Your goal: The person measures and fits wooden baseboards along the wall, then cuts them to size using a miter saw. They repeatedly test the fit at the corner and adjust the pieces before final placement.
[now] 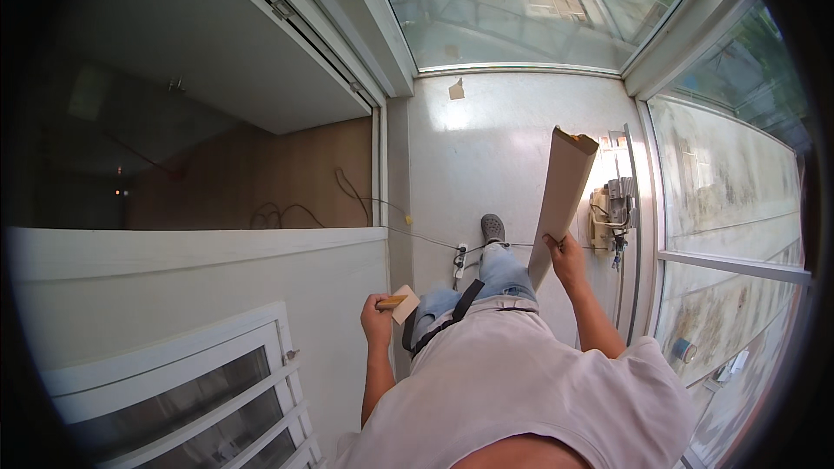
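Observation:
A long, pale, flat board [566, 178] slants away from my body, its far end rough and brownish. My right hand [566, 262] is closed around its near part at the edge, fingers wrapped on the right side. On the other side, my left hand [377, 320] is closed on a small beige block [406, 305] with an orange-brown strip [391, 302] lying against it. Whether the strip and the block are one piece I cannot tell. The two hands are well apart, and the board's nearest end is partly hidden by my body.
A grey and yellowish machine [615, 208] stands on the floor by the right-hand windows. A white power strip [460, 262] and thin cables [426, 236] lie near my feet. A torn brown scrap [456, 89] is on the far floor. An open doorway [330, 165] is at the left.

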{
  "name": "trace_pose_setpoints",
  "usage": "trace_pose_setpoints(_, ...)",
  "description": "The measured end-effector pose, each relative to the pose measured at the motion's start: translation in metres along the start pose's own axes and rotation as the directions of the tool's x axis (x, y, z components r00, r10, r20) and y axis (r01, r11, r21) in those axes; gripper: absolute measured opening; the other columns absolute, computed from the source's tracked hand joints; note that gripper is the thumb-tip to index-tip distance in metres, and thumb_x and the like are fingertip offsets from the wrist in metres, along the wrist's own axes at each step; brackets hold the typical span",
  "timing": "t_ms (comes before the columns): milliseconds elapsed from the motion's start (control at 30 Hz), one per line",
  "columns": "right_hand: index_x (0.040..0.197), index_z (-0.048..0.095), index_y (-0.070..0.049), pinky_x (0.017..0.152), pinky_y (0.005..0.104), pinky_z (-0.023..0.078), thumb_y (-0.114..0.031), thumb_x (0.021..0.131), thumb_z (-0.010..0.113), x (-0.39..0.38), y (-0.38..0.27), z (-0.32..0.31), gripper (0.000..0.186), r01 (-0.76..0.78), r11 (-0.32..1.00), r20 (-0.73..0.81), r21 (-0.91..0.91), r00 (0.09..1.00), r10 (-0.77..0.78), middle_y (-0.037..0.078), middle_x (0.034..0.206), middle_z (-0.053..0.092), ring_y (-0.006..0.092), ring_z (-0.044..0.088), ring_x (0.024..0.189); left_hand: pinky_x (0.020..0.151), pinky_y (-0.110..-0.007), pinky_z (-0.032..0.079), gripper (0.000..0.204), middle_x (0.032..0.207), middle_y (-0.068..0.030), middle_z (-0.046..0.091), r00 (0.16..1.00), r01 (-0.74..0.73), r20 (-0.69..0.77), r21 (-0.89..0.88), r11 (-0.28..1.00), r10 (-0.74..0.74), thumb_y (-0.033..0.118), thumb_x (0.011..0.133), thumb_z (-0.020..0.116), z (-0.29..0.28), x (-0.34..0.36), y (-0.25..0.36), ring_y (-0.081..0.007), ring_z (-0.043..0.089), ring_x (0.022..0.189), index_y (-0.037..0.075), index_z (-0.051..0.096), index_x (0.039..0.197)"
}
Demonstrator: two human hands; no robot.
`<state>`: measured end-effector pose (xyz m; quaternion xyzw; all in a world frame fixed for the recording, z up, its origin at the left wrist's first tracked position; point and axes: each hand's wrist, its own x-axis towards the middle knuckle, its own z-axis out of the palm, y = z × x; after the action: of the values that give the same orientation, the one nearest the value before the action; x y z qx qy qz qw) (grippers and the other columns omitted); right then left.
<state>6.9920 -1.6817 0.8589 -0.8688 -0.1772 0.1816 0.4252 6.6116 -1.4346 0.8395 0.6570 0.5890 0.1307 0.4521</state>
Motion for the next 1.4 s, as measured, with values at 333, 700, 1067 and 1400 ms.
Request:
trace_pose_setpoints(333, 0.105, 0.066, 0.002, 0.072, 0.0322, 0.049, -0.016, 0.097, 0.069, 0.227, -0.101, 0.059, 0.02, 0.298, 0.951, 0.132, 0.084, 0.942, -0.307, 0.012, 0.088, 0.07, 0.018, 0.061, 0.077, 0.088, -0.034, 0.054, 0.024, 0.107, -0.0105, 0.072, 0.982, 0.078, -0.162, -0.116, 0.99, -0.097, -0.01, 0.082, 0.067, 0.016, 0.082, 0.109, -0.0238, 0.069, 0.099, 0.003, 0.062, 0.101)
trace_pose_setpoints(700, 0.109, 0.067, 0.003, 0.088, 0.0367, 0.05, -0.015, 0.098, 0.065, 0.387, -0.155, 0.216, 0.021, 0.39, 0.92, 0.351, 0.038, 0.857, -0.378, 0.016, 0.103, 0.071, 0.025, 0.065, 0.096, 0.079, -0.035, 0.054, 0.031, 0.099, -0.0099, 0.07, 0.967, -0.007, -0.254, -0.13, 0.991, -0.026, -0.008, 0.075, 0.072, 0.001, 0.275, 0.11, -0.026, 0.07, 0.091, 0.006, 0.063, 0.101)
trace_pose_setpoints(1067, 0.112, 0.063, 0.006, 0.08, 0.0402, 0.052, -0.016, 0.092, 0.068, 0.472, -0.297, 0.45, 0.03, 0.547, 0.835, 0.769, 0.06, 0.508, -0.388, 0.02, 0.096, 0.071, 0.0315, 0.067, 0.087, 0.075, -0.04, 0.053, 0.026, 0.09, -0.0144, 0.067, 0.823, -0.076, -0.568, -0.14, 0.987, -0.017, -0.006, 0.072, 0.072, -0.103, 0.409, 0.114, -0.032, 0.068, 0.087, 0.004, 0.063, 0.094)
trace_pose_setpoints(1400, 0.122, 0.062, 0.001, 0.073, 0.0398, 0.053, -0.021, 0.092, 0.068, 0.433, -0.535, 0.719, 0.037, 0.681, 0.62, 0.807, 0.39, 0.071, -0.586, 0.021, 0.102, 0.072, 0.0326, 0.069, 0.081, 0.077, -0.041, 0.055, 0.018, 0.092, -0.0146, 0.07, 0.637, 0.259, -0.565, -0.484, 0.836, -0.525, 0.007, 0.08, 0.072, -0.179, 0.492, 0.058, -0.0304, 0.07, 0.09, 0.005, 0.065, 0.097)
